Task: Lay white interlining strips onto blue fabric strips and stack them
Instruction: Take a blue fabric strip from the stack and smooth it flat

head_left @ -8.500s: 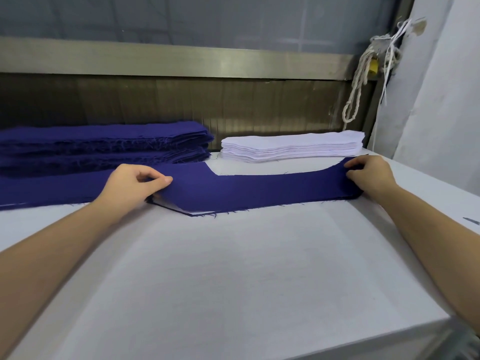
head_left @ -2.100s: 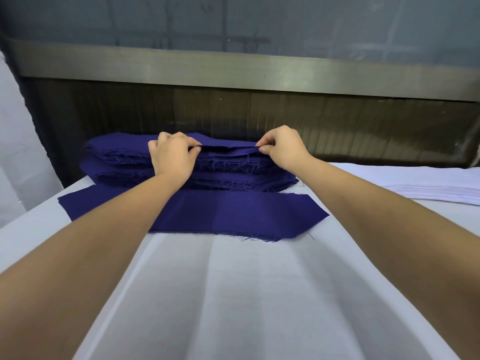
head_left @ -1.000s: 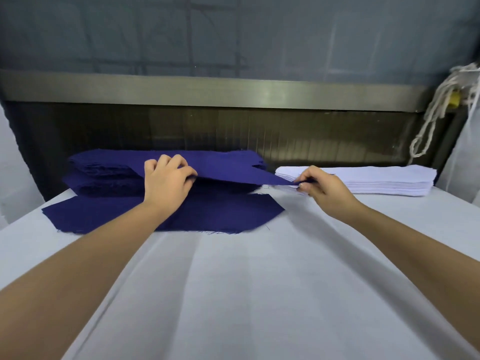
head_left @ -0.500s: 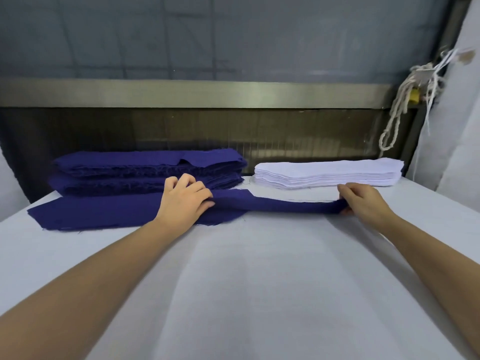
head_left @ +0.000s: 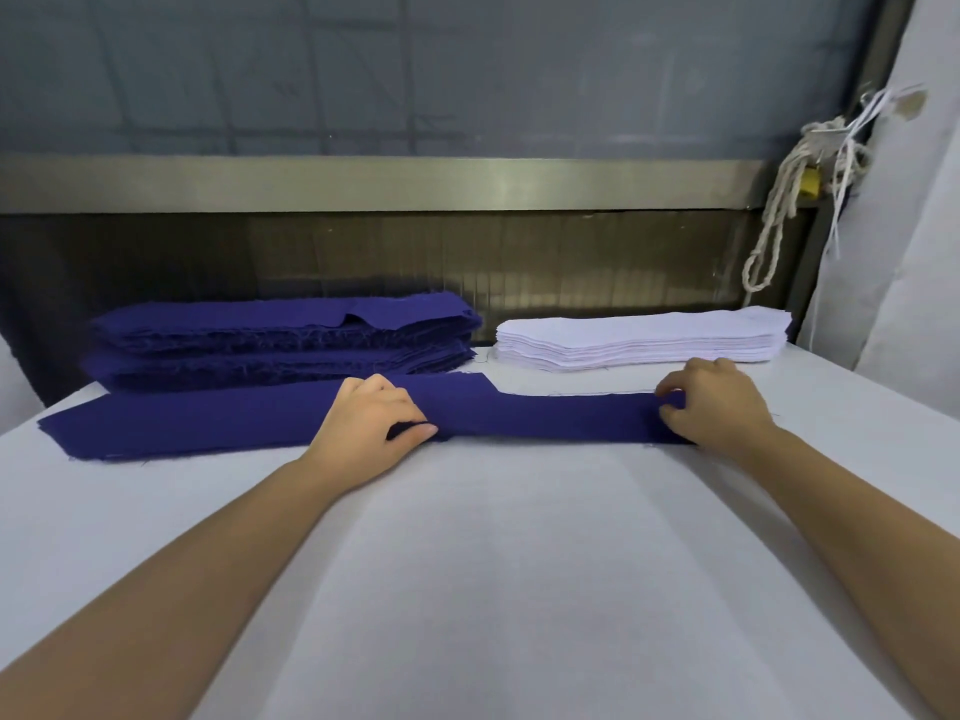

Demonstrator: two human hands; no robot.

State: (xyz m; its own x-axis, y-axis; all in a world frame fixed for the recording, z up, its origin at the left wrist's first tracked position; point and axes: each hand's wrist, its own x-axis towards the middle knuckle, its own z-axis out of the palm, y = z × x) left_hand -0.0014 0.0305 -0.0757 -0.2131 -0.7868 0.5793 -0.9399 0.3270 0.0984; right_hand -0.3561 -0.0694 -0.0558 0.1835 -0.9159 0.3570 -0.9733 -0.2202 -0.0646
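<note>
- Head view: the left hand point(head_left: 371, 426) pinches a blue fabric strip point(head_left: 561, 415) between thumb and curled fingers; the right hand point(head_left: 714, 402) grips the strip's right end, fingers curled
- The strip lies stretched between both hands on the white table point(head_left: 493, 563), overlapping another blue strip point(head_left: 182, 423) on the left
- Behind sit the blue stack point(head_left: 280, 335) and, beside it, the white interlining stack point(head_left: 644, 337)

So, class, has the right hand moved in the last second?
Yes: the right hand moved rightward, from the white stack's left end toward its right end.
</note>
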